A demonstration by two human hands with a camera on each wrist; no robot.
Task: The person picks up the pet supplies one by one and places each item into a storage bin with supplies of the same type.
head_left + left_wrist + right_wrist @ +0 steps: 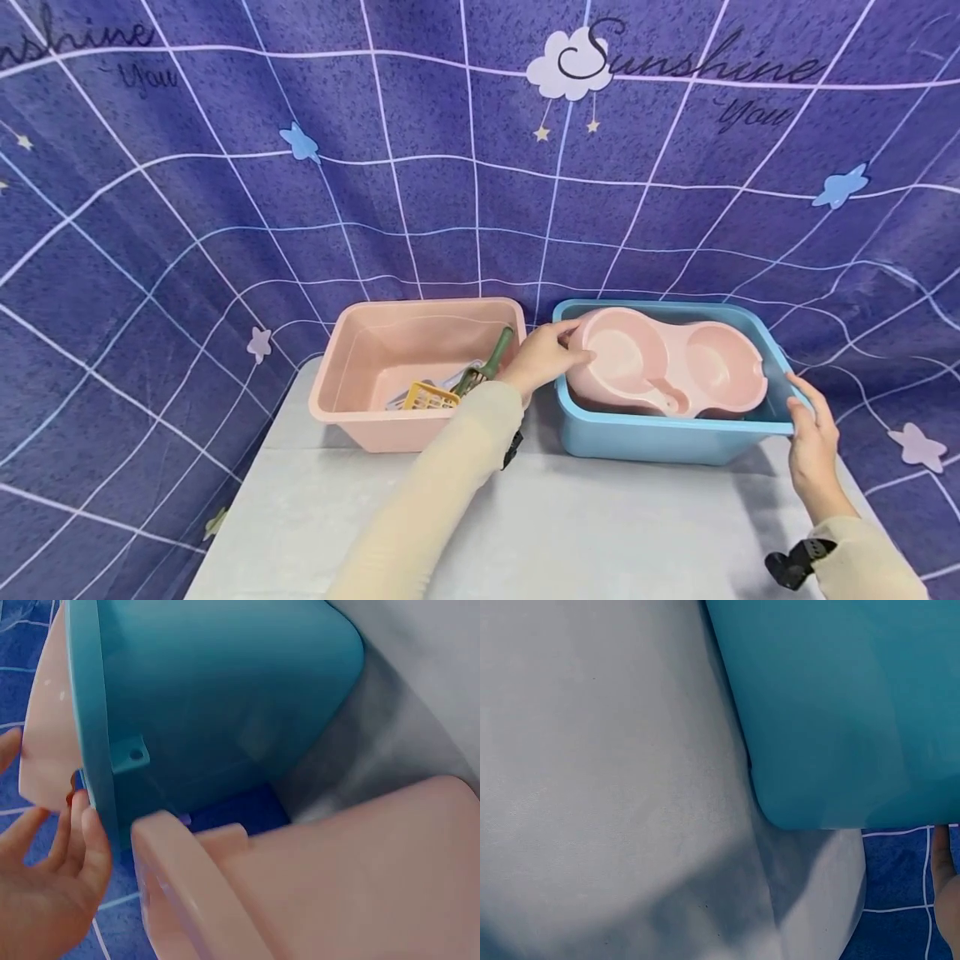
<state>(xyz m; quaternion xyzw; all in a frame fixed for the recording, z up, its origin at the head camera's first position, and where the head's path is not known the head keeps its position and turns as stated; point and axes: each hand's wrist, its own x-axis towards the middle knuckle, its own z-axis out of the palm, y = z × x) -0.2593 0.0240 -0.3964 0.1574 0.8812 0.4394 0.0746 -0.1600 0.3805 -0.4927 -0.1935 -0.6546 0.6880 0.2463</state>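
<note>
A pale pink plastic double bowl (667,362) lies in a blue plastic tub (675,437). The rectangular plastic basin (352,400) beside it is pink; the backdrop cloth (225,183) is purple-blue with a white grid.

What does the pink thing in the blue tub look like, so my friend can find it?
On the grey table stand two tubs, a pink tub and a blue tub. In the blue one lies a pink double bowl, and the left hand holds its end. Unlike the scoops in the pink tub, it has two round hollows side by side.

Bright, even, diffuse light, soft shadows under the tubs (660,437) on the bench (525,533), head view sharp but bowed at its edges, both wrist views close, soft, partly out of focus
</note>
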